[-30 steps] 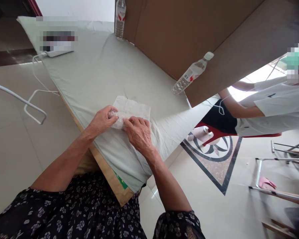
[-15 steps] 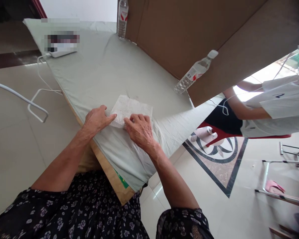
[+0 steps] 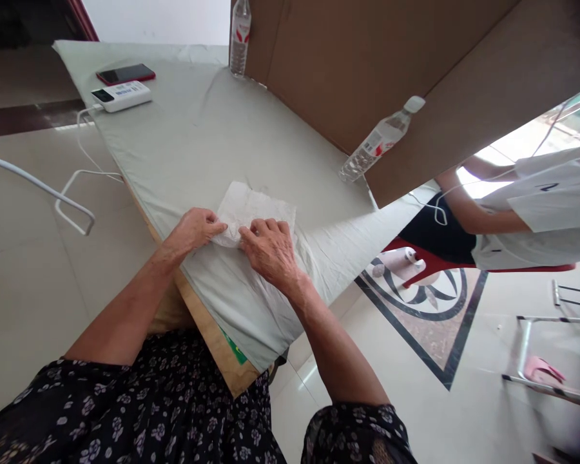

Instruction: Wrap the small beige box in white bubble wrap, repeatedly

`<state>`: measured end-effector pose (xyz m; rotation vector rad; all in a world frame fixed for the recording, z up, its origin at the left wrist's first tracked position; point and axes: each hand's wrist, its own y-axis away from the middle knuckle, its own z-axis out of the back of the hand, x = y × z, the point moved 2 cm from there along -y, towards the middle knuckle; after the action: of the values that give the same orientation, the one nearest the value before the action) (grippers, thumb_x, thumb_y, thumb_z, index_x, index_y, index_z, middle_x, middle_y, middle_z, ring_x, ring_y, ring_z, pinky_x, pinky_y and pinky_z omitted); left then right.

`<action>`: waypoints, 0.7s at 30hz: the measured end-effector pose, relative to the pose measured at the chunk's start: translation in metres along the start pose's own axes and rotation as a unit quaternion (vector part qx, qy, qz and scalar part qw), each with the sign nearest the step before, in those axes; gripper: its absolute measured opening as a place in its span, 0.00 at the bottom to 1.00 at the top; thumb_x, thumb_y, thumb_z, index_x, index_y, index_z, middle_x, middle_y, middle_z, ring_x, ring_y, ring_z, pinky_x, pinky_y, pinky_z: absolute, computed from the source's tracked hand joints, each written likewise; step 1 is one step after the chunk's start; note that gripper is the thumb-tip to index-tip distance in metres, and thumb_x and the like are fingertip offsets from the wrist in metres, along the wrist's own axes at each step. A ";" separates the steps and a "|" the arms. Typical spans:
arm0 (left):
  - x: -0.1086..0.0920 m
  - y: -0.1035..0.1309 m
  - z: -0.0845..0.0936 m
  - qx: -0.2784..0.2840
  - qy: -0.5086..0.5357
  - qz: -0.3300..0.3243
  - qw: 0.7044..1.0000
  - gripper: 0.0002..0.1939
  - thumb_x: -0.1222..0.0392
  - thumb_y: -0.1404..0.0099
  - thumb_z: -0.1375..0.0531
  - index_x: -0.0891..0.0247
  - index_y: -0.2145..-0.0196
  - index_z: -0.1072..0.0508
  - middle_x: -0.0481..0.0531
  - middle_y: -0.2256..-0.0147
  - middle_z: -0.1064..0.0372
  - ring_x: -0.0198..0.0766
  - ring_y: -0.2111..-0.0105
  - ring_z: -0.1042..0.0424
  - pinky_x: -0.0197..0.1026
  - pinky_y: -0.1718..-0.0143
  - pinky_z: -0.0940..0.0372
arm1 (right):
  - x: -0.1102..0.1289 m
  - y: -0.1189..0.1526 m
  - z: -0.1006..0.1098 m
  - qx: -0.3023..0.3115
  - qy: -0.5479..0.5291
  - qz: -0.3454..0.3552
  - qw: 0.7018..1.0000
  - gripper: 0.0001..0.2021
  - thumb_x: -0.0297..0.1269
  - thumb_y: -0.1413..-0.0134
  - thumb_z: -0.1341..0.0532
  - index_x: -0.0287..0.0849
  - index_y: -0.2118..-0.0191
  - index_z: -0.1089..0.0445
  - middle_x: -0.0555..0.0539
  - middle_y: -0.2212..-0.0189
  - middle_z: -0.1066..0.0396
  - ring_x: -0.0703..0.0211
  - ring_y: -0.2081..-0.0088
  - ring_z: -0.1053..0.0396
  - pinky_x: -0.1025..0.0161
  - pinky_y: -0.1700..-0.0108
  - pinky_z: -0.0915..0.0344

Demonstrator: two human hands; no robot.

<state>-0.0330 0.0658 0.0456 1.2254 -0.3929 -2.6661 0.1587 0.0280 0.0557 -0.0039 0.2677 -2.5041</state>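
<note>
Left grip (image 3: 196,229) pinches sheet (image 3: 255,205) at left.

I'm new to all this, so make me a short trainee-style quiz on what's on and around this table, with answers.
1. What do the left hand and right hand both touch?
A) red stool
B) thin whitish sheet
C) pink slipper

2. True or false: the dark phone lies beside a white device with a cable.

3. Fill in: the leaning bottle by the brown cardboard has a ____ cap.

Key: 1 B; 2 true; 3 white
</note>
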 end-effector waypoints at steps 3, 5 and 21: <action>-0.009 0.004 -0.003 -0.046 -0.006 -0.061 0.997 0.11 0.58 0.43 0.39 0.61 0.79 0.35 0.43 0.82 0.42 0.32 0.78 0.43 0.37 0.75 0.48 | 0.000 -0.002 0.002 0.004 0.000 0.005 1.000 0.08 0.38 0.28 0.44 0.46 0.51 0.28 0.43 0.54 0.24 0.49 0.54 0.36 0.52 0.53 0.49; -0.016 0.006 -0.006 -0.069 0.000 -0.094 0.993 0.10 0.60 0.45 0.39 0.61 0.80 0.36 0.43 0.81 0.41 0.31 0.77 0.43 0.36 0.75 0.48 | 0.001 -0.004 0.002 0.009 0.000 0.006 1.000 0.08 0.37 0.28 0.44 0.46 0.51 0.28 0.43 0.54 0.24 0.49 0.55 0.35 0.52 0.53 0.49; -0.032 0.004 -0.020 0.116 0.184 -0.089 0.972 0.14 0.63 0.47 0.44 0.64 0.67 0.20 0.50 0.73 0.26 0.36 0.76 0.29 0.40 0.70 0.30 | -0.002 0.009 0.012 0.014 -0.108 0.007 0.994 0.11 0.33 0.36 0.40 0.41 0.50 0.27 0.41 0.48 0.22 0.47 0.48 0.29 0.49 0.41 0.46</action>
<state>0.0028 0.0671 0.0575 1.8642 -0.5679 -2.5031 0.1667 0.0198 0.0663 -0.2586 0.1439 -2.4682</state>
